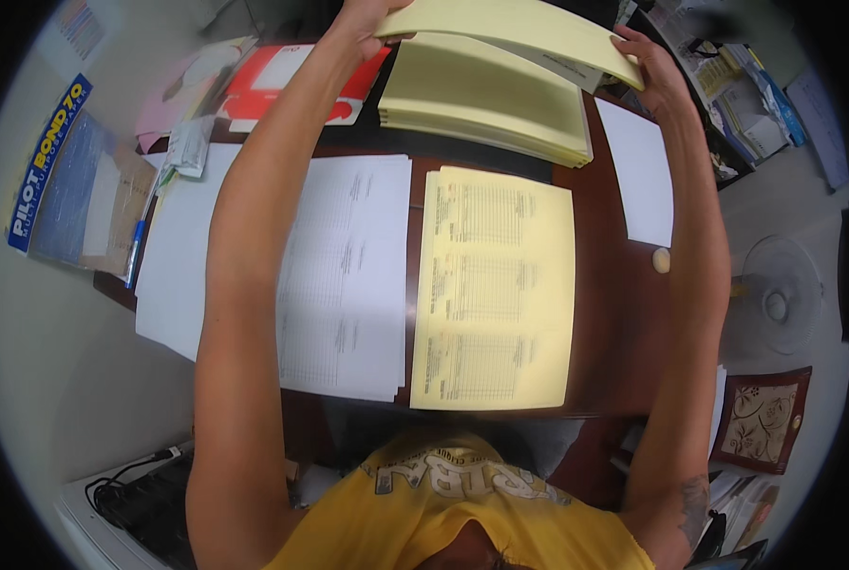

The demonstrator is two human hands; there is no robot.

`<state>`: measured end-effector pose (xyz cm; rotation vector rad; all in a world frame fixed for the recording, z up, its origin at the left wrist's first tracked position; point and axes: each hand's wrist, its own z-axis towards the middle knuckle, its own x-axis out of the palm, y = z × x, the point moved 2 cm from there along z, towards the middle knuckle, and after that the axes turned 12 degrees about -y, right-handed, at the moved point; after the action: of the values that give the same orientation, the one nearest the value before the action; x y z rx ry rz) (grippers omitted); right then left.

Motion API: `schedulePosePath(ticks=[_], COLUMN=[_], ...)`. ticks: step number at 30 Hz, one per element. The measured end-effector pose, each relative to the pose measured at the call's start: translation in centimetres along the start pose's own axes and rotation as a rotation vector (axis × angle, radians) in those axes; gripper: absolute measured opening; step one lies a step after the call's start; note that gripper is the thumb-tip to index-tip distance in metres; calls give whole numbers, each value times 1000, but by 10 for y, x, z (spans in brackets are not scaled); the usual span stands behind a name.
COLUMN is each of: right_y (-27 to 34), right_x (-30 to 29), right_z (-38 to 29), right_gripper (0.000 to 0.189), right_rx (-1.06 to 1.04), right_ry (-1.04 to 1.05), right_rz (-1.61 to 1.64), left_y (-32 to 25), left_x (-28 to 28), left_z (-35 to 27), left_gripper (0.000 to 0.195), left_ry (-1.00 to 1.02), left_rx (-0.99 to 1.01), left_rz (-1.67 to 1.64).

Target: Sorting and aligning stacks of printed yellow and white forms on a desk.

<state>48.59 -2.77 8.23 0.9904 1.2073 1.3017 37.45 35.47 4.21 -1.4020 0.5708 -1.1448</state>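
Observation:
Both my arms stretch forward to the far side of the desk. My left hand [371,25] and my right hand [649,68] grip opposite ends of a stack of yellow paper [503,21], which bows slightly between them. Under it rests a thicker pile of yellow paper [481,85] in several offset layers. A greyish printed piece [563,68] shows between the two. Nearer to me lie yellow sheets printed with forms [499,292]. To their left is a pile of white printed sheets [353,271], partly behind my left forearm.
On the brown desk [610,320], a white sheet [638,171] and a small pale round object [661,261] sit at the right. Farther left are a red-and-white packet [282,78], blank white paper [175,263], a blue pen [135,249] and a Pilot bond paper box [82,192]. A fan [773,306] stands beyond the right edge.

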Motion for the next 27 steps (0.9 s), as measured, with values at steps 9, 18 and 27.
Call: schedulePosePath(ticks=[9, 18, 27], right_y=[-44, -122, -118], right_x=[-1, 18, 23], right_z=[2, -23, -34], right_gripper=[68, 53, 42], right_rx=[3, 193, 165], right_ry=[-162, -99, -18], right_rz=[-93, -133, -91], left_y=[40, 75, 51], left_x=[-2, -37, -49], left_z=[-3, -17, -60], left_gripper=[37, 50, 53], left_ry=[19, 8, 360], left_rx=[-78, -69, 264], left_rz=[235, 886, 1452])
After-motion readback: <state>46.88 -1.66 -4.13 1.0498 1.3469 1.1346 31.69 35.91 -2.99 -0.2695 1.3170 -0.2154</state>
